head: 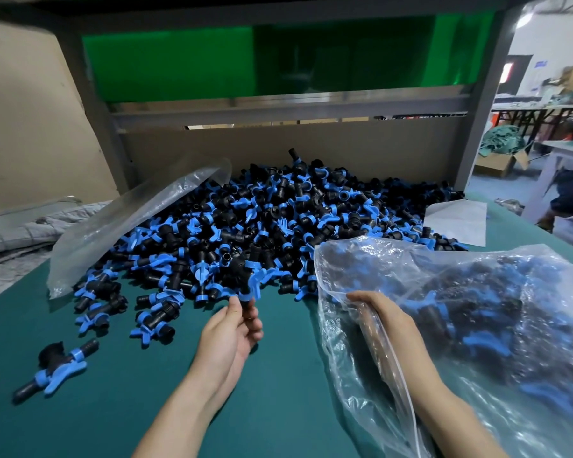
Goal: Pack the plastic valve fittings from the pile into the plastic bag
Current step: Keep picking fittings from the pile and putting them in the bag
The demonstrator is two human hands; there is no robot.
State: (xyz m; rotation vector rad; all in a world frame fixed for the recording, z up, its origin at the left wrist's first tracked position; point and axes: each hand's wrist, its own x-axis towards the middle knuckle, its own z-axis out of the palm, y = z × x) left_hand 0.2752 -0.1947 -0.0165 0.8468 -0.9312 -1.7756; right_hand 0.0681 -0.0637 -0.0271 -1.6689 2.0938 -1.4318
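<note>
Left hand [228,328] is out at the near edge of the pile [262,223], its grip pinched tight on one black-and-blue valve fitting [245,285] held just above the green surface [272,408]. Over on the right, the right hand [382,314] has its grip closed on the mouth edge of the clear plastic bag [477,325], which lies on the surface already holding plenty of fittings. A second clear bag [123,223] is draped over the pile's left side, and one loose fitting [55,368] lies apart, well left of the hands.
</note>
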